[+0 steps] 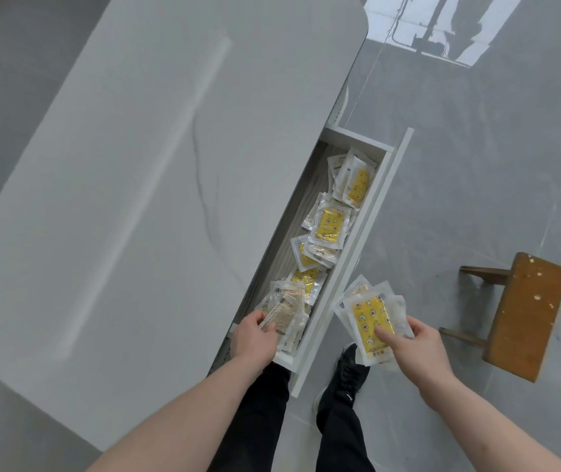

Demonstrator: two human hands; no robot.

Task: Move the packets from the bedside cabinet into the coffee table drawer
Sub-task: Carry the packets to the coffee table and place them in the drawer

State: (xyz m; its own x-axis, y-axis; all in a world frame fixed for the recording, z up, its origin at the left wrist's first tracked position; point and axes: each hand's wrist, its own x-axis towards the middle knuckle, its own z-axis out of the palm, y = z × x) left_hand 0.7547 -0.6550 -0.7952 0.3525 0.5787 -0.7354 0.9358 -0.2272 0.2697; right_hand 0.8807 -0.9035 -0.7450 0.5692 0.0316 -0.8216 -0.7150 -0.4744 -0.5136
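Clear packets (pixel 372 316) with yellow printed inserts, seemingly crinkled, fanned in right hand (pixel 418 342).

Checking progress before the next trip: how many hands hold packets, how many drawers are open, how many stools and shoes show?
Hands holding packets: 2, left hand and right hand
Open drawers: 1
Wooden stools: 1
Black shoes: 1
Total: 5
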